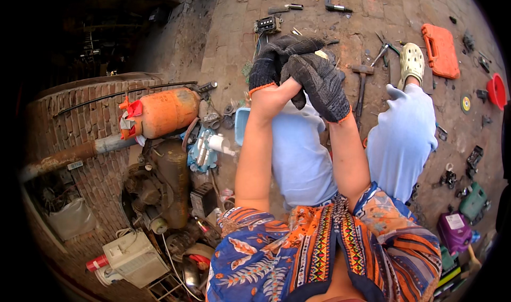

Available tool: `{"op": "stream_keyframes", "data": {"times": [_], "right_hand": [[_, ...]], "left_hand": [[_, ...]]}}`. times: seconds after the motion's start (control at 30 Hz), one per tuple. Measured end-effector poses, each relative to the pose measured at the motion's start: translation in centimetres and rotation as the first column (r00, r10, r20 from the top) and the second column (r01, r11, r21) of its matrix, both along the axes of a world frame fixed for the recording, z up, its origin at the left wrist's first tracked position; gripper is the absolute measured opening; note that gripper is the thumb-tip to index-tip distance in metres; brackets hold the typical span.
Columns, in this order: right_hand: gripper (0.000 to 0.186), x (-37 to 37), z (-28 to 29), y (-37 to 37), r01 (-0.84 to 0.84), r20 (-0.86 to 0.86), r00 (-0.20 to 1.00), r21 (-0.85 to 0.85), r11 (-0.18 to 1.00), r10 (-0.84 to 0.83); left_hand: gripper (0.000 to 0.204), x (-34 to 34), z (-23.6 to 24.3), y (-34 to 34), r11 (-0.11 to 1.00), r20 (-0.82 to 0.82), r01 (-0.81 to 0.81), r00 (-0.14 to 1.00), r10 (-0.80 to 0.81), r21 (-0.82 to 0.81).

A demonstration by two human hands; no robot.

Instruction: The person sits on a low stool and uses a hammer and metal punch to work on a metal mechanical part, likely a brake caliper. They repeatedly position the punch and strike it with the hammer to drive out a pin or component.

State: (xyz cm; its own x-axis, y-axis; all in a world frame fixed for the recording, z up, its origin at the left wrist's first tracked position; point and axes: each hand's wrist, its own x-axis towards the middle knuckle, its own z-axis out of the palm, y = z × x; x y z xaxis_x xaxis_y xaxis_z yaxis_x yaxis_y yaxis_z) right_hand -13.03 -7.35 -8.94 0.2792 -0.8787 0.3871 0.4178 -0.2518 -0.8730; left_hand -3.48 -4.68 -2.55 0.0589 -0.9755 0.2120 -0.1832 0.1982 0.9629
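My two hands meet in front of my knees, both in dark grey knit work gloves with orange cuffs. On my left hand (281, 57) the glove is only partly on: its orange cuff (261, 88) sits across the hand, and the base of the thumb is bare. Its gloved fingers stretch to the right. My right hand (318, 84), fully gloved, is closed at the left thumb and the edge of the left glove. It hides the thumb's tip and exactly what its fingers pinch.
A hammer (361, 92), pliers (384, 49) and an orange tool case (441, 51) lie on brick paving to the right. Ahead is a small black device with wires (268, 25). An orange gas cylinder (169, 113), a rusty pipe (64, 159) and machine parts crowd the left.
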Motion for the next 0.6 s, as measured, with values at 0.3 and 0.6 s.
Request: {"op": "stream_keyframes", "data": {"times": [0.3, 0.6], "right_hand": [[0.019, -0.9, 1.9, -0.1, -0.415, 0.295, 0.898, 0.326, 0.850, 0.326], [0.018, -0.1, 0.8, -0.4, -0.423, 0.379, 0.886, 0.420, 0.803, 0.268]], "left_hand": [[0.026, 0.8, -1.0, 0.3, 0.994, -0.018, -0.101, 0.995, 0.102, 0.042], [0.032, 0.1, -0.4, 0.1, 0.969, -0.125, -0.154, 0.976, 0.180, 0.194]]}}
